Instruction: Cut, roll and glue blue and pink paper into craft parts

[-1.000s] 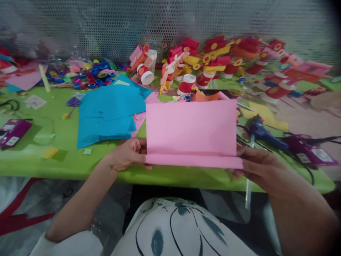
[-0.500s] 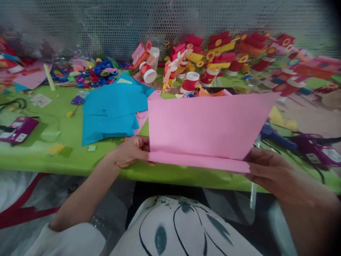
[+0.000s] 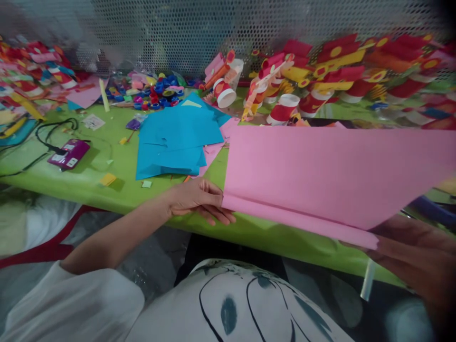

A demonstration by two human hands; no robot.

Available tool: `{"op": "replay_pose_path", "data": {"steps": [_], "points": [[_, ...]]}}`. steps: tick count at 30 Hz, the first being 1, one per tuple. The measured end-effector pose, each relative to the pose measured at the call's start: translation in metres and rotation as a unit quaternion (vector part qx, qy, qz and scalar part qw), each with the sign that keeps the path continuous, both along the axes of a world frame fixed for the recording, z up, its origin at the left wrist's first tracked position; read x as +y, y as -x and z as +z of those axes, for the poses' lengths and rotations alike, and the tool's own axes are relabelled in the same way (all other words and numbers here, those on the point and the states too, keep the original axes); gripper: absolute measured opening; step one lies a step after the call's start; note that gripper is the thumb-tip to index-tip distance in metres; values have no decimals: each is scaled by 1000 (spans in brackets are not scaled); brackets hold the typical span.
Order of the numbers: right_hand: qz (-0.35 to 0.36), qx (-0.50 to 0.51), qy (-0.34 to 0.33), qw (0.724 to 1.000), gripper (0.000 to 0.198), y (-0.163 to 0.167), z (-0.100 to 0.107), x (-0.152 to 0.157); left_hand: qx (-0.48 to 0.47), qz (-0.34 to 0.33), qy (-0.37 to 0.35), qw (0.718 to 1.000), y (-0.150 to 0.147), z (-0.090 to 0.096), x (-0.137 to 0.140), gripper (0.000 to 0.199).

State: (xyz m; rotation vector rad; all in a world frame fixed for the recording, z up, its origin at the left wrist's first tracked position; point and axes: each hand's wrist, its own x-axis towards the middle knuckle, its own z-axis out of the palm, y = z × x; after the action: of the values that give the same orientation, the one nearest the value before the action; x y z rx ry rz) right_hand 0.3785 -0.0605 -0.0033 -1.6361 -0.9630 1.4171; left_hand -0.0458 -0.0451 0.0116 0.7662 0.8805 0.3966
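Purple power strip (image 3: 73, 154), green table (image 3: 119, 190)

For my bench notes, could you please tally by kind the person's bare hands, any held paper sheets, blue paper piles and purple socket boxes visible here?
Bare hands (left hand, right hand): 2
Large pink paper sheet, held: 1
Overlapping blue paper pile: 1
Rectangular purple socket box: 1
Total: 5

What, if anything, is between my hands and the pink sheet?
Nothing visible: your left hand and right hand hold the pink sheet at opposite ends of its folded near edge. The blue paper lies beyond your left hand, not in between.
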Motion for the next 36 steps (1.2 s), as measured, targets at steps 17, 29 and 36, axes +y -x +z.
{"op": "replay_pose_path", "data": {"steps": [17, 29, 36], "points": [[-11, -4, 43, 999, 50, 6, -1, -1, -35, 35, -1, 999, -2, 3, -7, 27], [-9, -6, 29, 1000, 46, 24, 8, -4, -22, 49, 37, 998, -2, 3, 2, 21], [-5, -4, 23, 1000, 43, 32, 11, -3, 4, 61, 38, 997, -3, 5, 5, 21]]}}
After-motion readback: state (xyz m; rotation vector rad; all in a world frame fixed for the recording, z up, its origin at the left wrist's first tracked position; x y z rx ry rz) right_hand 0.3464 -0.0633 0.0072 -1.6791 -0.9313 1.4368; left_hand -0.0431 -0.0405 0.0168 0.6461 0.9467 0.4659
